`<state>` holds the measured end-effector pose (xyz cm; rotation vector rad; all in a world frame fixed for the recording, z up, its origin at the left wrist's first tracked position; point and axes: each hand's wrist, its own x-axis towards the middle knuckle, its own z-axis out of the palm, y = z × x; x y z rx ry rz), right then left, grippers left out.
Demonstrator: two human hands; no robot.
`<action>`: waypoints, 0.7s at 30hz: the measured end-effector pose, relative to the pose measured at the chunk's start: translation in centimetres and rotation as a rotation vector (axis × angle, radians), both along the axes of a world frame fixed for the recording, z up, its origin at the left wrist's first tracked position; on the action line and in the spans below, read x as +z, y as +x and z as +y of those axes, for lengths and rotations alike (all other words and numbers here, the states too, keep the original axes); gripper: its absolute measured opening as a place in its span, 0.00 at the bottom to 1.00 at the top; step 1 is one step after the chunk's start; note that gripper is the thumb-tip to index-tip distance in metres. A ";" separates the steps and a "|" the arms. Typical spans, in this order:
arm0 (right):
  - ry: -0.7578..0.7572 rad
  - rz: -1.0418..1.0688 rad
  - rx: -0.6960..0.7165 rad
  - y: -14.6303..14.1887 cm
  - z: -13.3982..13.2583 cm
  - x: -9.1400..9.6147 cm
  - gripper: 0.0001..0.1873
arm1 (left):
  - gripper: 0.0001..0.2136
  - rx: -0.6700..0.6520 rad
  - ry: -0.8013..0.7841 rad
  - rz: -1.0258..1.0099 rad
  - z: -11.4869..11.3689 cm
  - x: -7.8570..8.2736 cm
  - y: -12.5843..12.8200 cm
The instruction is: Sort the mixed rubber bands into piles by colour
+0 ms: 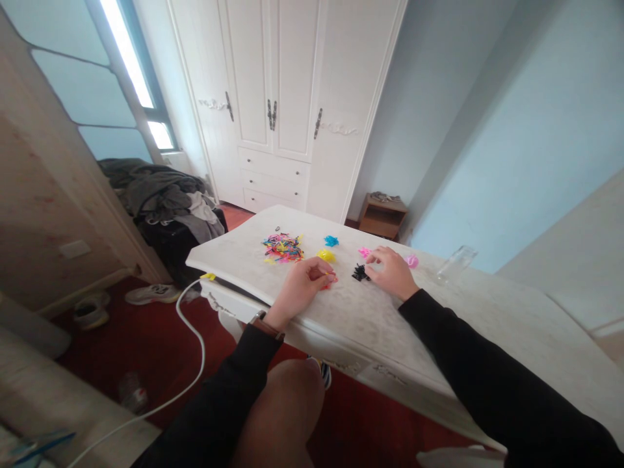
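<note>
A mixed heap of small coloured bands (283,247) lies on the white table (351,312). Sorted little piles sit beside it: blue (331,241), yellow (326,255), pink (364,251), black (360,272) and a pink one (412,261) further right. My left hand (303,285) rests on the table with its fingers curled, pinching something small and red at the fingertips, right below the yellow pile. My right hand (391,272) lies palm down with fingers bent, fingertips touching the table between the pink and black piles.
A clear glass (455,263) lies on its side at the table's right. A white cable (192,331) hangs off the table's left edge. Clothes (166,198) are heaped on the left, shoes (146,294) on the red floor, a white wardrobe (287,97) behind.
</note>
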<state>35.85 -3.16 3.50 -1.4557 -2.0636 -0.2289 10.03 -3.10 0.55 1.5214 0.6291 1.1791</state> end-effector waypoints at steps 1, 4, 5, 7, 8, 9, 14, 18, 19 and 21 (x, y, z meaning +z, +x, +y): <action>0.022 0.027 0.055 -0.4 -0.2 0.1 0.04 | 0.09 -0.009 -0.011 -0.011 0.0 0.0 0.0; 0.056 0.064 0.280 -1.9 -1.2 0.1 0.02 | 0.09 -0.024 -0.019 -0.016 -0.2 0.1 0.0; 0.050 0.059 0.355 -2.5 -1.6 0.0 0.01 | 0.08 -0.024 -0.011 -0.004 -0.2 0.2 0.0; 0.032 0.046 0.463 -3.6 -2.3 -0.1 0.04 | 0.07 -0.021 0.018 0.025 -0.3 0.3 0.0; 0.029 0.047 0.495 -4.0 -2.6 -0.1 0.05 | 0.07 -0.020 0.037 0.035 -0.3 0.3 -0.1; 0.033 0.056 0.511 -4.4 -2.9 -0.2 0.04 | 0.06 -0.022 0.055 0.043 -0.3 0.3 -0.1; 0.061 0.117 0.524 -4.6 -3.0 -0.1 0.05 | 0.06 -0.033 0.093 0.072 -0.5 0.4 -0.1; 0.036 0.127 0.510 -4.4 -2.9 -0.2 0.06 | 0.06 -0.018 0.087 0.108 -0.5 0.3 0.0; 0.030 0.129 0.497 -4.3 -2.9 -0.2 0.06 | 0.06 -0.016 0.079 0.110 -0.5 0.3 0.0; 0.018 0.136 0.472 -4.3 -2.9 -0.3 0.06 | 0.05 -0.017 0.052 0.102 -0.4 0.3 0.1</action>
